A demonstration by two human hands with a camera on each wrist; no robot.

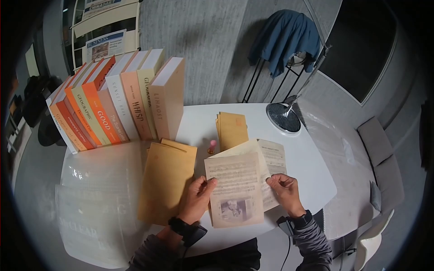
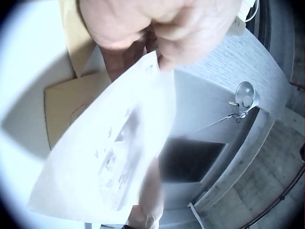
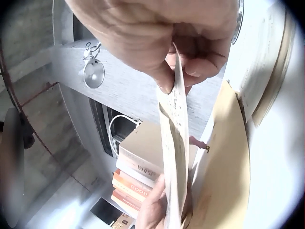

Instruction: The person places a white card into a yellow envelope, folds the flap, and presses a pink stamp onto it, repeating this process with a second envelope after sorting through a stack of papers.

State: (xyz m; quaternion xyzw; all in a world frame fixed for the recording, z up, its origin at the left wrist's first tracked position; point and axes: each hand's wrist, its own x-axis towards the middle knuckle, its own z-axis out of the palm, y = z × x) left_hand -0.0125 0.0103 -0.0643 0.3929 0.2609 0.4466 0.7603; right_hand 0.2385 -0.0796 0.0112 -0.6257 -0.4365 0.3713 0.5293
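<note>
Printed sheets with music staves and a picture (image 1: 235,189) are held up over the white table. My left hand (image 1: 197,198) pinches their left edge between thumb and fingers; in the left wrist view the hand (image 2: 162,28) grips a corner of the paper (image 2: 114,157). On the right side my right hand (image 1: 285,193) pinches the edge of a sheet, and in the right wrist view thumb and fingertips hold the thin paper (image 3: 175,138). Another printed sheet (image 1: 275,158) lies behind. Brown envelopes (image 1: 167,180) lie beside my left hand.
A row of upright books (image 1: 131,104) stands at the back left, above clear plastic sleeves (image 1: 95,203). More brown envelopes (image 1: 233,128) and a small pink-topped object (image 1: 212,145) lie behind the sheets. A lamp (image 1: 284,118) stands at the table's back right.
</note>
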